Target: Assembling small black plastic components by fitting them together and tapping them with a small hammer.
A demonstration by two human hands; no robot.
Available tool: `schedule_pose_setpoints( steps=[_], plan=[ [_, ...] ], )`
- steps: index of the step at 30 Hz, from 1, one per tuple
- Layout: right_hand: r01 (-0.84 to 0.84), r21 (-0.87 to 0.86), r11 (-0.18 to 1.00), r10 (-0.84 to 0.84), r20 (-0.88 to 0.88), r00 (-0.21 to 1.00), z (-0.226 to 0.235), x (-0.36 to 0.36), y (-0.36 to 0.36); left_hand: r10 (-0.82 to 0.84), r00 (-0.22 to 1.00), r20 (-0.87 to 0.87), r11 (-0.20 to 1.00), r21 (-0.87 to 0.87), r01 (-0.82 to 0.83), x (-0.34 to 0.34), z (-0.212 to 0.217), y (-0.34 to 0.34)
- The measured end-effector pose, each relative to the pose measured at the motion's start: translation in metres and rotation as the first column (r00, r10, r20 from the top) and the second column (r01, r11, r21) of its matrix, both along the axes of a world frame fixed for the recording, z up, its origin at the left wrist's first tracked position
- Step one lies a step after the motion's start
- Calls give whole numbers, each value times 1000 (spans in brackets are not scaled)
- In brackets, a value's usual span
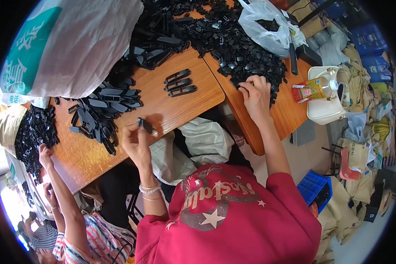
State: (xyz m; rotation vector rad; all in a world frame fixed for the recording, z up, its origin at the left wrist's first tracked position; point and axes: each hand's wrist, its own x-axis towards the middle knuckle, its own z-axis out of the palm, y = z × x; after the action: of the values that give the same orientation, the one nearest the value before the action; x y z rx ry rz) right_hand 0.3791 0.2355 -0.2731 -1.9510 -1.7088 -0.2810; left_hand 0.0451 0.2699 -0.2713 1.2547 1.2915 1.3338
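My left hand (pixel 135 141) pinched one small black plastic piece (pixel 146 126) between the fingertips, above the front edge of the wooden table (pixel 163 110). My right hand (pixel 255 94) lay on the edge of the big heap of black pieces (pixel 233 39), fingers bent into it; what they gripped I cannot tell. A white plastic bag (pixel 264 26) lay on that heap, and a large woven sack (pixel 75 44) covered the left part. Three assembled clips (pixel 179 82) lay in a row. Another person's hand (pixel 45 155) touched a separate pile (pixel 35 132).

Black plastic clip (pixel 146 126) pinched, tilted, above table edge; small black parts heap (pixel 246 57) on table.
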Motion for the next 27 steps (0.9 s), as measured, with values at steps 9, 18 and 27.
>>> schedule_pose_setpoints(
  steps=[9,18,27],
  plan=[
    [-126,-122,985,128,9,992,3,0,2,-91,564,820,727,-332,601,48,-2,-43],
    [-136,-48,989,133,-62,989,12,-12,4,-20,287,958,625,-212,751,55,6,-53],
    [-367,99,925,312,-747,587,54,-100,-21,-30,528,849,685,-367,629,57,31,-68]
  ],
)
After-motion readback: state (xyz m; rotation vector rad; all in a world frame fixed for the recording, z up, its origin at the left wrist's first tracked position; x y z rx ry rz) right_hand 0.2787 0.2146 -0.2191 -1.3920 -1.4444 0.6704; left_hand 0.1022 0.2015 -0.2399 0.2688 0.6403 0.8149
